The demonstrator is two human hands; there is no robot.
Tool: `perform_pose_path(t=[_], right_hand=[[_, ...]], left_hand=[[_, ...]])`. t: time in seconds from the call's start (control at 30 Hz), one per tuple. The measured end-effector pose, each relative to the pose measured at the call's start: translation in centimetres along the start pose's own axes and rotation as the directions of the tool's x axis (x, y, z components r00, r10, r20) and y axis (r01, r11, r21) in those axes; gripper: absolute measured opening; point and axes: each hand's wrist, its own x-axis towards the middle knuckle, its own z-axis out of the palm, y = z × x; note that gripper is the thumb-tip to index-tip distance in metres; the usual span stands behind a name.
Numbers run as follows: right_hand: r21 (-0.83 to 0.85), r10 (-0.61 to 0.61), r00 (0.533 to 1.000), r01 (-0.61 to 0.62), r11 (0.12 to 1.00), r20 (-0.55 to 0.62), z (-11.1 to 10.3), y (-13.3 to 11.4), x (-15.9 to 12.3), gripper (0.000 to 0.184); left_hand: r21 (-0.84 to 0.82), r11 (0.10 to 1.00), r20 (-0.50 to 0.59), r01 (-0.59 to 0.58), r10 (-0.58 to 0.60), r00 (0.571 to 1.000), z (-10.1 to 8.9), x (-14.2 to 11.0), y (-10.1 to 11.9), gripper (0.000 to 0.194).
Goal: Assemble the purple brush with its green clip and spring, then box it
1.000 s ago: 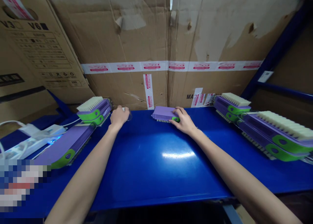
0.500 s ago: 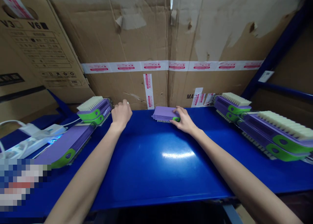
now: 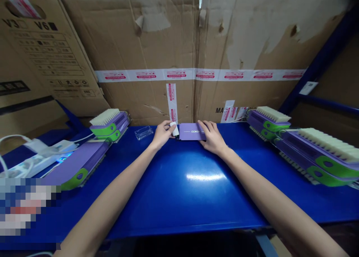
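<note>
My left hand [image 3: 163, 134] pinches a small white rounded piece [image 3: 174, 129] between thumb and fingers. The piece is right at the left end of a purple brush [image 3: 192, 132]; whether they touch I cannot tell. White lettering shows on the brush's face toward me, and its bristles are out of sight. My right hand [image 3: 213, 138] is closed around the brush's right end, fingers over the top and thumb underneath. A clear plastic case [image 3: 144, 132] lies on the blue table left of my left hand.
Purple-and-green brushes with pale bristles stand at left [image 3: 109, 124] and right [image 3: 325, 152]. A white power strip [image 3: 36, 159] with cables lies far left. Taped cardboard [image 3: 157, 100] walls the back of the blue tabletop [image 3: 168, 197]. A blue metal post [image 3: 311, 62] rises at right.
My left hand has moved right to the brush's left end, with the white piece now showing. The clear case has come into sight. The brush is turned, showing its lettered face.
</note>
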Motion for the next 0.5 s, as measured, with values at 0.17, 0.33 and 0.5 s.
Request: perform_pose_path(t=[0.17, 0.33, 0.5], right_hand=[[0.02, 0.035, 0.999, -0.034, 0.999, -0.021, 0.26, 0.19, -0.04, 0.077], [0.05, 0.024, 0.999, -0.022, 0.998, -0.034, 0.33, 0.23, -0.03, 0.075], [0.07, 0.015, 0.999, -0.012, 0.997, -0.046, 0.55, 0.33, -0.05, 0.074]], left_hand=[[-0.045, 0.999, 0.052, 0.015, -0.012, 0.999, -0.12, -0.24, -0.28, 0.044], [-0.078, 0.996, -0.005, -0.047, 0.047, 0.999, 0.09, -0.21, -0.69, 0.049], [-0.105, 0.992, -0.05, -0.063, 0.058, 0.997, 0.35, -0.27, -0.83, 0.048]])
